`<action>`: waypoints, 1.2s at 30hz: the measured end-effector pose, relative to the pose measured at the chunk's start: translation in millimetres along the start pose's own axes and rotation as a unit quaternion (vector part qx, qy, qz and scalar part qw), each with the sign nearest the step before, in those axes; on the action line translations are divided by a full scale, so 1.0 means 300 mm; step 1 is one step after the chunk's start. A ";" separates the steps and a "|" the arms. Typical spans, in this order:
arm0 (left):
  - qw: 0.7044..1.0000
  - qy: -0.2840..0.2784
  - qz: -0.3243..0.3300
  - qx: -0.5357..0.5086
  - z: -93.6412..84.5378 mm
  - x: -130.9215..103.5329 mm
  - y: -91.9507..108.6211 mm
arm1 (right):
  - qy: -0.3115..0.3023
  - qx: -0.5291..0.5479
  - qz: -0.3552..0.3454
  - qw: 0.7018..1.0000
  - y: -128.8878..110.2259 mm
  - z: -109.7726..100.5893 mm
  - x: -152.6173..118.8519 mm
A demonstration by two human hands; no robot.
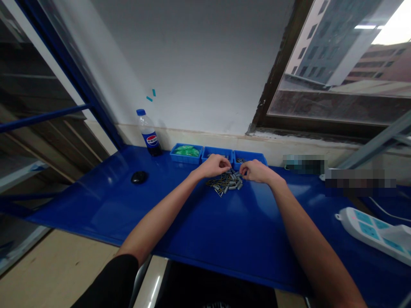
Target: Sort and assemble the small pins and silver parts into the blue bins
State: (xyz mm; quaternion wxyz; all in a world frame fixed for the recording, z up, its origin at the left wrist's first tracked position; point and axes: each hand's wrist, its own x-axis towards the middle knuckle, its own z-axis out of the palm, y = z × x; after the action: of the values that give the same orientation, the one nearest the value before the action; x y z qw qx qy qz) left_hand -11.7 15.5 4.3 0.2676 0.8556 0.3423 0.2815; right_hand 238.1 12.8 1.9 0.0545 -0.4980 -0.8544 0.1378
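Note:
A loose pile of screws [221,183] and short silver metal cylinders [233,187] lies on the blue tabletop [205,231]. My left hand [214,166] is over the pile's upper left side, thumb and fingertips drawn together. Across from it, at the upper right edge, my right hand [254,172] has its fingers curled in a pinch. Whatever is between the fingertips of either hand is too small to make out. Just behind the hands stand a middle blue bin [210,150] and a right blue bin [258,157], both with small metal parts inside and partly covered by my hands.
A left blue bin [175,157] contains green packets [187,150]. Further left are a Pepsi bottle [150,139] and a black computer mouse [139,177]. A white power strip [375,235] lies at the right. The wall [192,77] and window frame [269,107] bound the table's back.

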 end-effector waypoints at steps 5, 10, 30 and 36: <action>1.000 -0.022 0.014 0.013 0.010 -0.002 0.002 | -0.005 -0.010 0.009 1.000 0.011 0.025 0.011; 1.000 -0.024 0.008 0.014 0.005 -0.002 -0.002 | -0.022 0.057 -0.004 0.998 0.005 0.006 -0.003; 0.999 -0.039 0.012 -0.013 -0.060 -0.013 0.041 | 0.053 0.348 -0.059 0.934 -0.086 -0.064 -0.038; 0.999 -0.013 0.014 -0.031 -0.069 -0.015 0.041 | 0.031 0.411 -0.040 0.910 -0.103 -0.050 -0.034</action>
State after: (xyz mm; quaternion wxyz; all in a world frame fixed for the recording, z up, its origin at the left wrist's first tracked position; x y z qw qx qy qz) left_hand -22.6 10.0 25.4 0.2944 0.8550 0.3183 0.2845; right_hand 220.9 -7.8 25.5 0.2866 -0.4013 -0.7390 0.4590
